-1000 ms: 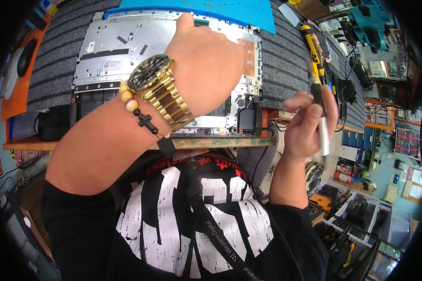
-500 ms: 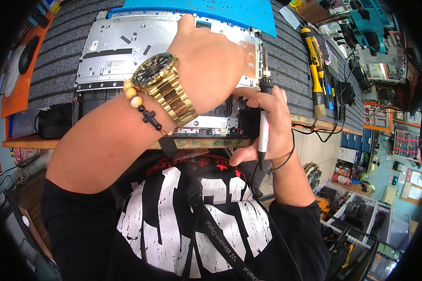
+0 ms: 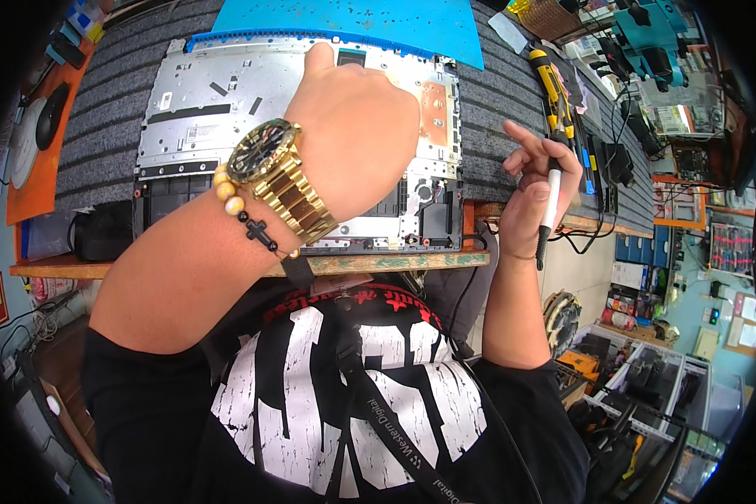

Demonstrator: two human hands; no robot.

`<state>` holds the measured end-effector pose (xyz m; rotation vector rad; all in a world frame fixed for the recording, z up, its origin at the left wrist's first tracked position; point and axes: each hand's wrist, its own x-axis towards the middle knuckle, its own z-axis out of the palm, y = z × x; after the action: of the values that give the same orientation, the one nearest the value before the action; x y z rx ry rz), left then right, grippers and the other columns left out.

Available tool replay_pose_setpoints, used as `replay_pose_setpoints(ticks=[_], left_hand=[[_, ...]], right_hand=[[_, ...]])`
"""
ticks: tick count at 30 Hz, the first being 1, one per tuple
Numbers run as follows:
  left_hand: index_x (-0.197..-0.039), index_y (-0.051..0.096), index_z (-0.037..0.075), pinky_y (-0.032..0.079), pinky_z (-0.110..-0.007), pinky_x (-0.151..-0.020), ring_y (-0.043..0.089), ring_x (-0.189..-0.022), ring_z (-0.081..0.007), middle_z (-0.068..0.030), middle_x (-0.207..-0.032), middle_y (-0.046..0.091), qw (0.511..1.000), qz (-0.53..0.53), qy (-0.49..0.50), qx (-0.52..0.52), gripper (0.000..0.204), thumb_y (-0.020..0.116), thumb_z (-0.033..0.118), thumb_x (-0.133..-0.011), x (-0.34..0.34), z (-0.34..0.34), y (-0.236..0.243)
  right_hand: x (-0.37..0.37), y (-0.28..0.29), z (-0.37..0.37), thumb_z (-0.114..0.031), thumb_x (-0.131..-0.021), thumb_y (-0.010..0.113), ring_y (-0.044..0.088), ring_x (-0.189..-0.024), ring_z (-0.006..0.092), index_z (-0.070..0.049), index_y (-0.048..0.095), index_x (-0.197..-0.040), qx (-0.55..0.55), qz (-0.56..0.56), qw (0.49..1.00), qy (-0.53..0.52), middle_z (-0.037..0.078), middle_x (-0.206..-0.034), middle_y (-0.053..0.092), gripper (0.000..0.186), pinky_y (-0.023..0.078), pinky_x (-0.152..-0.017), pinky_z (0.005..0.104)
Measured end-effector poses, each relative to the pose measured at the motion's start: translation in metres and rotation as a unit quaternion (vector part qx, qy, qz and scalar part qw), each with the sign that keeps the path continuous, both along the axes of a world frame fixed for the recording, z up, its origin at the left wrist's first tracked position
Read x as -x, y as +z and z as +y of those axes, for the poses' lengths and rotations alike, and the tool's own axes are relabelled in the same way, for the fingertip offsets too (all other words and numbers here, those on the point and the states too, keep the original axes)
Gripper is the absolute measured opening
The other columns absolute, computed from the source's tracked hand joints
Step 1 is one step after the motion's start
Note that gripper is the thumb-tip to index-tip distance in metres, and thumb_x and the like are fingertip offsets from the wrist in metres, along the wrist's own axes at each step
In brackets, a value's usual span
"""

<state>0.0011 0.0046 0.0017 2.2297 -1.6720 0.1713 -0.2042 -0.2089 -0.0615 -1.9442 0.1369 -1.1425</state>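
Observation:
A silver and black laptop chassis (image 3: 260, 134) lies flat with its inner side up at the bench edge. Across its middle reaches my left hand (image 3: 353, 126), back upward, touching or just over the metal. One digit sticks out at the far side; the other fingertips are hidden beneath the hand. To the right of the chassis, raised off it, my right hand (image 3: 542, 181) is closed around a soldering iron (image 3: 553, 197) with a white handle and black cord end. The iron's front end is hard to make out against the tools behind it.
Grey ribbed matting (image 3: 97, 126) covers the wooden bench, and a blue mat (image 3: 353, 21) lies beyond the chassis. A yellow and black tool (image 3: 546, 76) lies at the right among other tools and cables. An orange board (image 3: 38, 160) is at far left.
My right hand has carried the soldering iron away from the chassis edge, to the right. My left hand stays over the chassis, slightly further left in the picture.

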Motion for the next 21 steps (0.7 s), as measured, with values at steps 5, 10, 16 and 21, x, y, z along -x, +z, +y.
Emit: replay_pose_setpoints(ticks=[5, 10, 16, 21], left_hand=[[-0.077, 0.081, 0.010, 0.040, -0.049, -0.088, 0.071, -0.081, -0.0325, -0.0106, -0.072, 0.072, 0.999, -0.045, 0.007, 0.001, 0.031, 0.089, 0.036, -0.092, 0.001, 0.000, 0.000], [-0.075, 0.081, 0.010, 0.040, -0.049, -0.088, 0.071, -0.079, -0.0315, -0.0104, -0.071, 0.072, 0.999, -0.040, 0.014, -0.022, 0.032, 0.089, 0.036, -0.092, 0.003, 0.000, 0.008], [-0.075, 0.081, 0.009, 0.042, -0.049, -0.086, 0.071, -0.079, -0.0328, -0.0117, -0.071, 0.073, 0.998, -0.035, 0.009, -0.054, 0.033, 0.088, 0.035, -0.093, 0.007, -0.002, 0.018], [-0.072, 0.075, 0.008, 0.045, -0.050, -0.083, 0.069, -0.078, -0.0355, -0.0107, -0.073, 0.072, 1.000, -0.011, -0.002, 0.026, 0.036, 0.088, 0.033, -0.095, -0.011, -0.010, 0.038]], right_hand=[[-0.004, 0.003, 0.001, -0.031, -0.113, 0.070, 0.060, -0.092, 0.0137, -0.004, 0.049, -0.146, -0.026, -0.017, 1.000, 0.000, 0.031, -0.138, 0.076, 0.047, 0.053, -0.090, 0.0311], [-0.003, 0.002, 0.001, -0.019, -0.112, 0.067, 0.059, -0.088, 0.0129, -0.003, 0.049, -0.146, -0.034, -0.038, 0.999, 0.001, 0.031, -0.137, 0.077, 0.042, 0.054, -0.088, 0.0303], [-0.004, 0.007, 0.005, -0.013, -0.113, 0.064, 0.059, -0.088, 0.0122, -0.002, 0.049, -0.144, -0.059, -0.045, 0.997, -0.014, 0.030, -0.137, 0.077, 0.036, 0.056, -0.089, 0.0313], [-0.003, 0.012, 0.001, -0.015, -0.119, 0.056, 0.061, -0.088, 0.0136, -0.004, 0.052, -0.140, -0.073, -0.048, 0.994, -0.064, 0.027, -0.129, 0.081, 0.024, 0.055, -0.086, 0.0315]])
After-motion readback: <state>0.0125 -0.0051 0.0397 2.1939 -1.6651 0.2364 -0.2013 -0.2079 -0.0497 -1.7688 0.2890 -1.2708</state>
